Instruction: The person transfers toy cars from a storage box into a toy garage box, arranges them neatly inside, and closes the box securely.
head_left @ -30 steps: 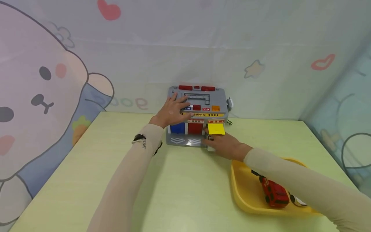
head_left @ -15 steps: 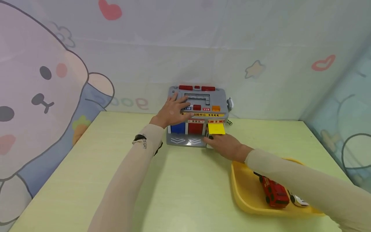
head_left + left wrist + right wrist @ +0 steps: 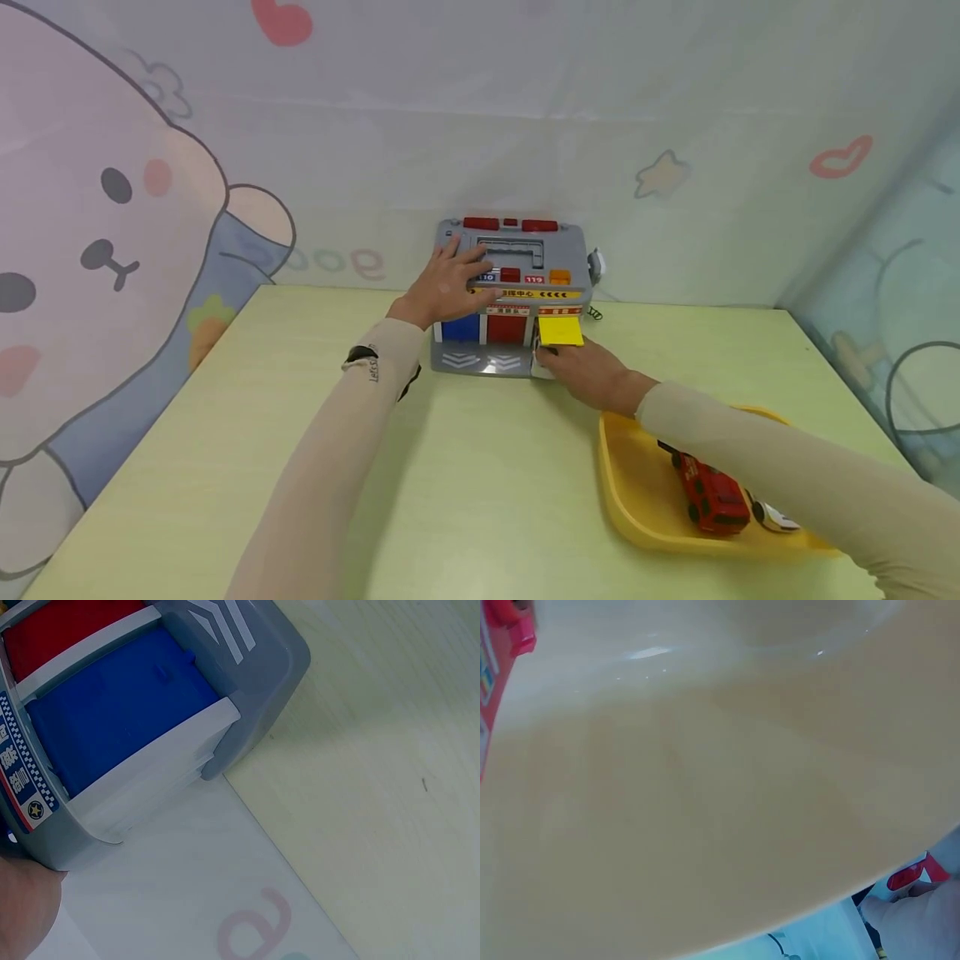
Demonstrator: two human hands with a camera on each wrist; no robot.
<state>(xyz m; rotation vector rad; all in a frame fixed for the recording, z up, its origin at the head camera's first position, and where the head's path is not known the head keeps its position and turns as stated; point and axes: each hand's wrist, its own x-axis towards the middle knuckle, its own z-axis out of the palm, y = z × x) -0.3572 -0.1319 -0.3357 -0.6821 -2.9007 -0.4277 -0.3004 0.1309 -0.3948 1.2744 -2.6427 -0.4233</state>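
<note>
A grey toy garage (image 3: 510, 258) with red lights on its roof stands against the back wall. My left hand (image 3: 444, 287) rests on its roof with spread fingers. The garage has a blue door (image 3: 461, 329), a red door (image 3: 506, 330) and, at the right, a raised yellow door (image 3: 560, 331). Under the yellow door my right hand (image 3: 588, 371) grips a white toy car (image 3: 543, 368), partly inside the bay; the hand and door hide most of it. In the right wrist view, red parts show on the toy car (image 3: 906, 877).
A yellow tray (image 3: 618, 508) lies under my right forearm. It holds a red toy truck (image 3: 716, 500) and a white toy car (image 3: 775, 518), partly covered by the sleeve. A key ring (image 3: 595, 314) hangs at the garage's right side.
My right hand has pushed the white toy car a little deeper into the right bay. The left hand keeps its place on the roof.
</note>
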